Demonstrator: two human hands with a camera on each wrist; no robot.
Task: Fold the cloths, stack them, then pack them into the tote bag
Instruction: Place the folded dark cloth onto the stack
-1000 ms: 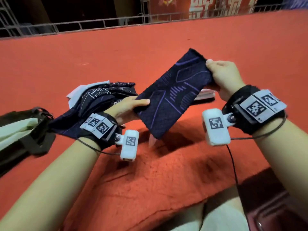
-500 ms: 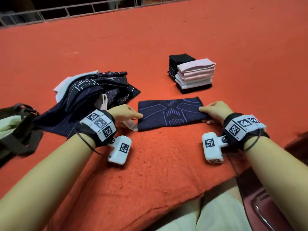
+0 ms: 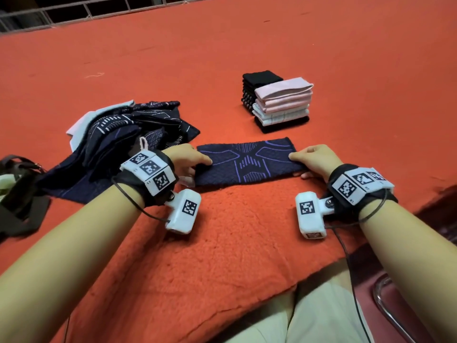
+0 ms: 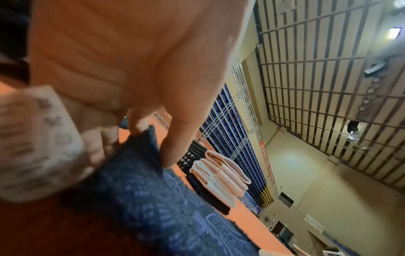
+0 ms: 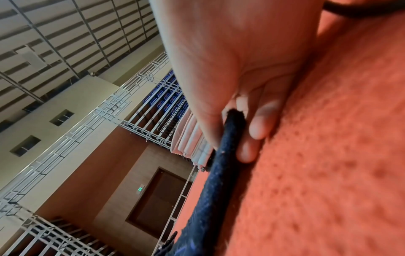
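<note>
Orange fleece covers the desk (image 3: 247,243). Centred near its front edge lies a navy patterned cloth (image 3: 243,163), folded into a flat strip. Left hand (image 3: 184,158) pinches its left end between thumb and fingers; right hand (image 3: 315,159) pinches its right end, fingers beneath and thumb above. Behind the strip stands a stack of folded cloths (image 3: 282,103), pink, pale and black. To the left sits a heap of unfolded dark cloths (image 3: 118,142); beyond that, at the left margin, the tote bag (image 3: 18,194).

Navy cloth (image 3: 244,162) with purple lines; pink, pale-blue and black stack (image 3: 279,102); orange-red blanket (image 3: 222,243).
</note>
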